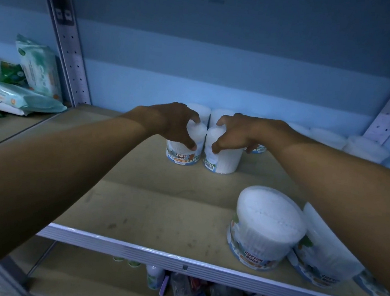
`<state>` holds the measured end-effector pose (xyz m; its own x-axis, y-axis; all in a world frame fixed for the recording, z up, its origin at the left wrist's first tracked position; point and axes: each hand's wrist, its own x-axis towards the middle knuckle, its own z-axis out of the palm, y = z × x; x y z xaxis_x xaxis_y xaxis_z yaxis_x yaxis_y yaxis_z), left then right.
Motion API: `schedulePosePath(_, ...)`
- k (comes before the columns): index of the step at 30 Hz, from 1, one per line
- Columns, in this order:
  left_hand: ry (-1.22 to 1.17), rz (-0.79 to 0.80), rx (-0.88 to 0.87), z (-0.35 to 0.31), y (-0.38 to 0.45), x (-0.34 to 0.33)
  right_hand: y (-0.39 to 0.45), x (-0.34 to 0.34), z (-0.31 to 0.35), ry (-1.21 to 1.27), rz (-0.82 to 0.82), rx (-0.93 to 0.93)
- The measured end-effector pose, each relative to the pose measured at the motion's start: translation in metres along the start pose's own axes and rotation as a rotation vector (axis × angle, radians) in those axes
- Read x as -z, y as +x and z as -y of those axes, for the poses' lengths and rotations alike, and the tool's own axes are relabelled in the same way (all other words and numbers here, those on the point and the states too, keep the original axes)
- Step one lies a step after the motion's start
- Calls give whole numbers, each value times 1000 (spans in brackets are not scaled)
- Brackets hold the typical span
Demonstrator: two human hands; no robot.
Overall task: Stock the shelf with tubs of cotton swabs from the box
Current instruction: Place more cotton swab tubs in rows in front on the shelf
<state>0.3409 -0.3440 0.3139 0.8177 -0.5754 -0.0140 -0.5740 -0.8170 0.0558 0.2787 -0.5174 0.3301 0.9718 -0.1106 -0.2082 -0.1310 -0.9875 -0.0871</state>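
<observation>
Tubs judged light, stiff and slick-walled are best gripped round the lid rim, as now pinched at twelve o'clock by curled left hand and right hand.

We see a tan shelf with a white front rail. Cotton-bud tubs stand at lower right, centre and along the back right; wipe packs lie at left.
</observation>
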Motion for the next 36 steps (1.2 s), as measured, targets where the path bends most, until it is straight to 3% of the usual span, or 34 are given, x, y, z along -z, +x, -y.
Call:
schedulePosePath(17,-23,61,6,-1,-78,12,-49,-5,26,54,101,89)
schedulePosePath(28,-14,54,8,5,-122,12,-81,-15,37,-73,111,198)
schedulePosePath(36,-59,73,81,1,-128,18,-88,-4,51,-13,64,115)
